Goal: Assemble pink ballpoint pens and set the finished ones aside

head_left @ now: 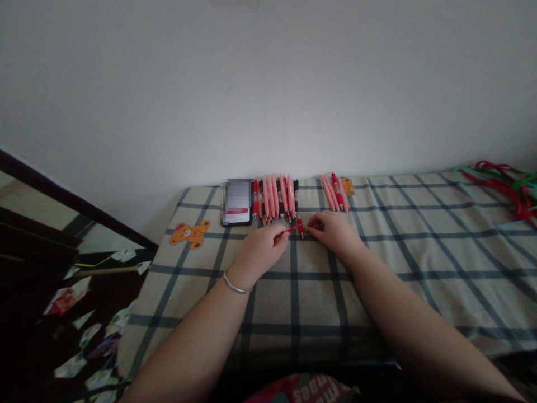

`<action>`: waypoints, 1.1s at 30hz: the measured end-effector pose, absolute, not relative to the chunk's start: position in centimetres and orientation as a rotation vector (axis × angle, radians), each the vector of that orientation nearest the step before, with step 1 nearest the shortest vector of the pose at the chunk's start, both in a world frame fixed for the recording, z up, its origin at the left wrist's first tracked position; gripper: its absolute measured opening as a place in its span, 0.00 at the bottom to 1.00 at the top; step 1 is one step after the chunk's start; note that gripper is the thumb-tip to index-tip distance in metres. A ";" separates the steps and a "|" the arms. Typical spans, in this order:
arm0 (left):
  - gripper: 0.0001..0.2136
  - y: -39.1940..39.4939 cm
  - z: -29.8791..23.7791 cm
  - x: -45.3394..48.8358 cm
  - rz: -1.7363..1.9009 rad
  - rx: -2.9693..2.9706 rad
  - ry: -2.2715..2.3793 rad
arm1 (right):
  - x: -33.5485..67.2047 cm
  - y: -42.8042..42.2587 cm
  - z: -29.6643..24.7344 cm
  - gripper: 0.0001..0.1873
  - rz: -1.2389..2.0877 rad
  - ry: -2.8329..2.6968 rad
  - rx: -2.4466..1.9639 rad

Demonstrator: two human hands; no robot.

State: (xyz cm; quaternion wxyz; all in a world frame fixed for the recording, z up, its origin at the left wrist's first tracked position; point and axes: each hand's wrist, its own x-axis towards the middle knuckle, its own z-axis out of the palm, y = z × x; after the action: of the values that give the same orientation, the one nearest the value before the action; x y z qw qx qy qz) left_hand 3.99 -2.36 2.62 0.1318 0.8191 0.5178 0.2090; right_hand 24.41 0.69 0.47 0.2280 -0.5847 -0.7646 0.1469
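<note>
My left hand (262, 249) is closed in a pinch on a thin red refill (287, 230) that points right. My right hand (331, 230) is closed beside it, its fingertips at a small red pen part (300, 226) that meets the refill's tip. Both hands rest on a plaid cloth (377, 263). A silver bangle (234, 285) circles my left wrist. Just beyond the hands lies a row of several pink and red pens (274, 197), with a smaller bunch of pink pens (334, 193) to the right.
A phone (238, 201) lies left of the pen row against the white wall. Red and green cords (509, 182) are heaped at the far right. Bear prints (189, 233) mark the cloth. Paper scraps (84, 336) litter the dark floor at left.
</note>
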 end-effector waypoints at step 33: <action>0.11 -2.3 2.7 4.0 0.618 2.333 1.524 | 23.0 -0.6 1.2 0.07 0.419 -1.880 -1.156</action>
State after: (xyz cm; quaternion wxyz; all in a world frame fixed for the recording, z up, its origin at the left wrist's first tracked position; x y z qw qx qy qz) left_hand 3.96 -2.32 2.75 0.1430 0.8089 0.5285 0.2143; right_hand 23.03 -0.64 1.18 0.4327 -0.4640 -0.7545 0.1683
